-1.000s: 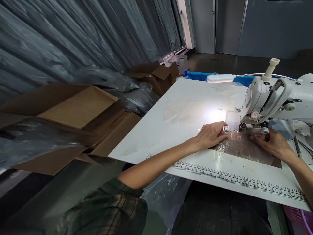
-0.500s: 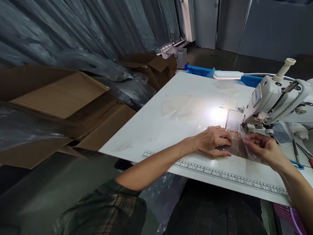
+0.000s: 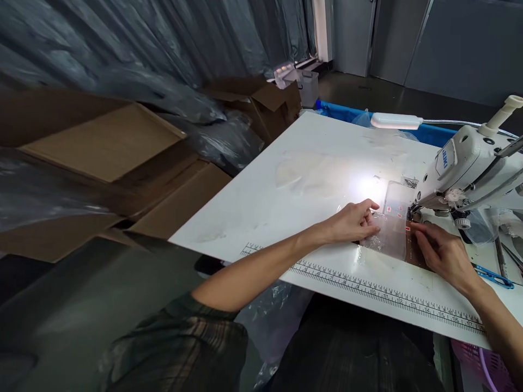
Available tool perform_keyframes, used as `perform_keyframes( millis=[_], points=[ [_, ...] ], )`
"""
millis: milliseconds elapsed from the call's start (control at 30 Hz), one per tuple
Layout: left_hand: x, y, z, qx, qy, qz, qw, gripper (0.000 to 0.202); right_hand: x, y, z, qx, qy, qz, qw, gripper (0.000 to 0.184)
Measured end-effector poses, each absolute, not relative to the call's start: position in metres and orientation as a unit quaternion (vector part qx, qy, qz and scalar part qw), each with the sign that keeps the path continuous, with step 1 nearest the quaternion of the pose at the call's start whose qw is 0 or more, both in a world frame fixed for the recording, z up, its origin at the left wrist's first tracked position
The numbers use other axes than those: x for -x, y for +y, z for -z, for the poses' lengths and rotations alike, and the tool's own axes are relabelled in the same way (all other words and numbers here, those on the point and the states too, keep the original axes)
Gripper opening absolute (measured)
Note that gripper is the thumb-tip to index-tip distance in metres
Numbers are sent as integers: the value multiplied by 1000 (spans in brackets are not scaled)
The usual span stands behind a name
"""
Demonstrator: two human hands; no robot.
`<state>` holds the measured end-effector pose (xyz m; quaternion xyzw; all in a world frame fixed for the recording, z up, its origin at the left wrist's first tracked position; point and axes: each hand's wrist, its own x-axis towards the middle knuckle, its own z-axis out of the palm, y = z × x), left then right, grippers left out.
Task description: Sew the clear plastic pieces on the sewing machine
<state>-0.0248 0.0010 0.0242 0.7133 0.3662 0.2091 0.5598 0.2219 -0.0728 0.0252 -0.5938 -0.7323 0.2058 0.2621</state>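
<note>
On the far left sit open brown cardboard boxes (image 3: 102,147), flat and stiff. Shiny grey plastic sheeting (image 3: 143,43) hangs in folds behind them. Next comes the big white desk (image 3: 286,207), smooth and hard. A long ruler (image 3: 368,286) with black marks runs along its near edge.

The left hand (image 3: 353,223) lies flat, its grip wide, with the fingers pressing on a clear plastic piece (image 3: 388,234). This piece is thin, see-through and has round corners and small red marks. It lies on the desk between the two hands, right in front of the needle.

The right hand (image 3: 439,253) touches its right edge with its fingertips; I cannot tell if its grip pinches or only presses.

Behind stands the white sewing machine (image 3: 469,169), under a slim white lamp (image 3: 394,121). Blue scissors (image 3: 492,276) lie at the far right.
</note>
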Motion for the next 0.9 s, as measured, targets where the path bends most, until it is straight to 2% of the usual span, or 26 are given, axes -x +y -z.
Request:
perform_keyframes(
  millis=[100,200,367,567,733,900],
  points=[
    [20,-2,-24,-706,396,-236,538,45,-234,-74,-12,505,-835,-58,209,37],
    [17,-2,-24,-690,434,-266,514,46,-237,-66,-5,474,-863,8,175,37],
    [16,2,-24,-682,455,-275,502,53,-240,-53,-2,470,-859,-33,198,36],
    [15,2,-27,-705,470,-238,475,36,-245,-56,-3,497,-814,-133,268,34],
    [17,5,-29,-701,484,-197,485,37,-245,-58,4,451,-850,-65,266,36],
    [20,5,-26,-746,446,-192,456,40,-239,-57,10,453,-863,26,225,38]
  ],
)
